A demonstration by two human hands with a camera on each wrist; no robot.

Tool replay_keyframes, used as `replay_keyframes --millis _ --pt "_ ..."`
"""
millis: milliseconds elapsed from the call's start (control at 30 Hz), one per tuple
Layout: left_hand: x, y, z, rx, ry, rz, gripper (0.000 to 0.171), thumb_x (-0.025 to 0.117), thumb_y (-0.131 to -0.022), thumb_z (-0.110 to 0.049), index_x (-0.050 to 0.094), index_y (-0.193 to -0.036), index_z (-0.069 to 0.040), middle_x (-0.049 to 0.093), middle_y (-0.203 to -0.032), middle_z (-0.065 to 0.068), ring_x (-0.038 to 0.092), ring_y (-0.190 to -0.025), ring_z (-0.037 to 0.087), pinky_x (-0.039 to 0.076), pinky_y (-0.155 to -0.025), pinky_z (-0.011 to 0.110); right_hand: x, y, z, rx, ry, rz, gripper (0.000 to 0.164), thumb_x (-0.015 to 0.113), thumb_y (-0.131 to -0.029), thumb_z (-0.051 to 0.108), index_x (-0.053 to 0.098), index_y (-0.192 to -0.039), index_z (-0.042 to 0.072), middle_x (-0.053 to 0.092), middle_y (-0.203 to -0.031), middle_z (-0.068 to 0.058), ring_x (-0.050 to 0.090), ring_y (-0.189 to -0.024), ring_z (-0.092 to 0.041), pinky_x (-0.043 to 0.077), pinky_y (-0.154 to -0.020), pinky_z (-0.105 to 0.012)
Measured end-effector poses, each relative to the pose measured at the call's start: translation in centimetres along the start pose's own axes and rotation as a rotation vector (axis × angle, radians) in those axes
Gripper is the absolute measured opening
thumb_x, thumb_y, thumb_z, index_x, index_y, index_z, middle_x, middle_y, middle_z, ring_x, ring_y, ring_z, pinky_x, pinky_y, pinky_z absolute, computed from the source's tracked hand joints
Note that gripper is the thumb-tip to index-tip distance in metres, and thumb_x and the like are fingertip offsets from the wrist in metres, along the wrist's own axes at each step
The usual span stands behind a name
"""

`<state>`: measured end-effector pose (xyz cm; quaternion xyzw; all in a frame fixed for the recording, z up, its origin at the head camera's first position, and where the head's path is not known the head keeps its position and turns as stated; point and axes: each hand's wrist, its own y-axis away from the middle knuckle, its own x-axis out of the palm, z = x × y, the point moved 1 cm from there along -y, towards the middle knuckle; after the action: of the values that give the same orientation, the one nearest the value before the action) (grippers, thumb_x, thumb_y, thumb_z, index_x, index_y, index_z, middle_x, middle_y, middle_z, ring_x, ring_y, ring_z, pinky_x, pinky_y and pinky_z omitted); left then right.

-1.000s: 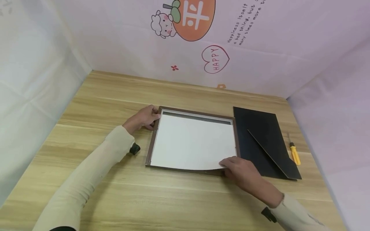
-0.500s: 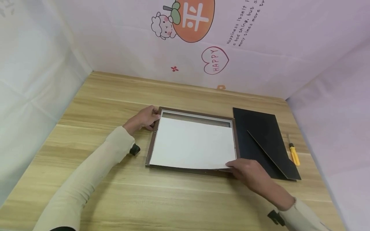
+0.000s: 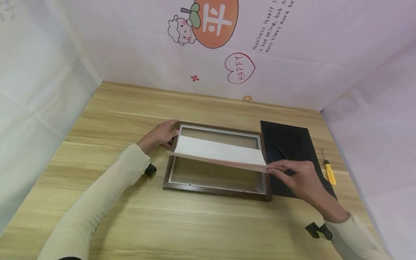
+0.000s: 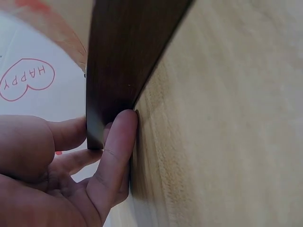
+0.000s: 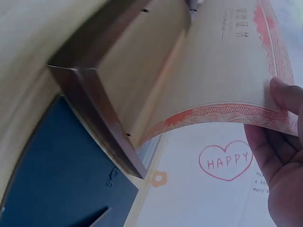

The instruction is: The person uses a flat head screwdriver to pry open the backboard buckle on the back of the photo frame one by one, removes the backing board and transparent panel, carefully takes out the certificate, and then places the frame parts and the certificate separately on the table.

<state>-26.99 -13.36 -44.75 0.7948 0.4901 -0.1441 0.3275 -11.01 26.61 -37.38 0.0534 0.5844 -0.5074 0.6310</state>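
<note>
A brown picture frame [image 3: 208, 190] lies face down on the wooden table, its clear pane showing. My left hand [image 3: 161, 133] holds the frame's left side near the far corner; in the left wrist view, thumb and fingers [image 4: 113, 151] pinch the dark frame bar [image 4: 125, 52]. My right hand [image 3: 302, 180] pinches one corner of a paper certificate [image 3: 217, 150], whose near edge is lifted and bent over the frame. White back faces up in the head view. The right wrist view shows the certificate's printed side [image 5: 218, 71], with a red patterned border and Chinese characters.
Right of the frame lies a black backing board [image 3: 286, 135] with a stand leg, partly hidden by my right hand. A yellow-handled screwdriver [image 3: 330, 174] lies at the far right. A printed white cloth [image 3: 139, 47] walls off the table's back.
The right hand has raised the certificate's near edge up and away from the frame's near side, uncovering the pane beneath. My left hand stays on the frame.
</note>
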Motion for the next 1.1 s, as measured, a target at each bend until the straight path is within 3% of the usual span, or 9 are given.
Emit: replay_keyframes --millis 67,133,267,333,433,567,800,967,1100 --pt "0.0 0.1 0.1 0.020 -0.030 -0.013 0.060 0.044 -0.106 -0.019 0.016 -0.158 -0.010 0.034 -0.152 0.029 0.061 -0.106 0.037 0.060 -0.081 0.041 -0.3 -0.3 -0.2 0.043 0.003 -0.014 0.028 0.084 -0.067 -0.005 0.079 -0.089 0.011 0.076 -0.076 -0.003 0.062 -0.064 0.008 0.040 -0.050 -0.009" --pt "0.0 0.2 0.3 0.036 -0.041 -0.014 0.062 0.047 -0.104 -0.018 0.018 -0.158 -0.010 0.037 -0.149 0.030 0.063 -0.104 0.037 0.061 -0.079 0.040 -0.5 -0.5 -0.3 0.091 0.003 -0.016 0.024 0.083 -0.069 -0.005 0.078 -0.089 0.009 0.075 -0.074 -0.004 0.060 -0.062 0.010 0.038 -0.048 -0.009" --pt "0.1 0.3 0.4 0.052 0.053 0.028 0.050 0.048 -0.104 -0.019 0.033 -0.151 -0.013 0.063 -0.102 0.021 0.065 -0.069 0.025 0.060 -0.060 0.033 -0.8 -1.1 -0.4 0.133 -0.012 -0.029 0.023 0.081 -0.070 -0.008 0.078 -0.088 0.006 0.074 -0.070 -0.005 0.059 -0.061 0.012 0.040 -0.047 -0.009" --pt "0.1 0.5 0.4 0.076 0.066 0.042 0.040 0.046 -0.105 -0.021 0.043 -0.144 -0.015 0.060 -0.076 0.013 0.057 -0.058 0.018 0.056 -0.053 0.029 -1.1 -1.6 -0.5 0.133 -0.055 -0.045 0.024 0.081 -0.070 -0.011 0.078 -0.088 0.004 0.074 -0.070 -0.004 0.061 -0.061 0.010 0.041 -0.047 -0.009" --pt "0.1 0.7 0.5 0.107 0.077 0.048 0.029 0.039 -0.107 -0.023 0.054 -0.131 -0.014 0.054 -0.065 0.006 0.051 -0.054 0.016 0.051 -0.050 0.027 -1.5 -2.4 -0.5 0.163 -0.133 -0.083 0.025 0.080 -0.070 -0.013 0.078 -0.088 0.004 0.075 -0.075 0.007 0.064 -0.062 0.008 0.044 -0.049 -0.008" --pt "0.1 1.1 0.8 0.085 0.097 0.024 0.033 0.041 -0.106 -0.017 0.048 -0.139 -0.017 0.056 -0.072 0.007 0.055 -0.061 0.018 0.053 -0.055 0.028 -2.1 -3.6 -0.5 0.236 -0.225 -0.139 0.020 0.077 -0.074 -0.014 0.077 -0.088 0.001 0.072 -0.081 0.023 0.065 -0.060 0.005 0.043 -0.049 -0.008" --pt "0.4 1.8 0.7 -0.006 0.152 0.004 0.056 0.047 -0.103 -0.012 0.026 -0.156 -0.016 0.065 -0.081 0.011 0.064 -0.067 0.016 0.059 -0.061 0.031 -2.8 -5.7 -1.1 0.325 -0.209 -0.196 0.008 0.075 -0.083 -0.004 0.075 -0.091 -0.004 0.068 -0.077 0.031 0.051 -0.048 0.007 0.030 -0.040 -0.017" --pt "0.7 2.3 0.8 -0.009 0.143 -0.002 0.058 0.048 -0.104 -0.015 0.023 -0.156 -0.016 0.065 -0.085 0.013 0.065 -0.068 0.017 0.061 -0.063 0.032 -2.9 -7.3 -1.9 0.402 -0.210 -0.217 0.013 0.067 -0.092 0.005 0.069 -0.101 -0.005 0.064 -0.071 0.029 0.050 -0.055 0.007 0.036 -0.045 -0.012" --pt "0.9 2.6 0.8 -0.006 0.156 0.006 0.060 0.048 -0.104 -0.015 0.020 -0.157 -0.014 0.067 -0.088 0.015 0.067 -0.069 0.019 0.061 -0.064 0.033 -2.8 -8.2 -2.6 0.475 -0.283 -0.238 0.016 0.057 -0.091 -0.003 0.064 -0.106 0.001 0.064 -0.077 0.018 0.056 -0.065 0.001 0.045 -0.055 -0.010"
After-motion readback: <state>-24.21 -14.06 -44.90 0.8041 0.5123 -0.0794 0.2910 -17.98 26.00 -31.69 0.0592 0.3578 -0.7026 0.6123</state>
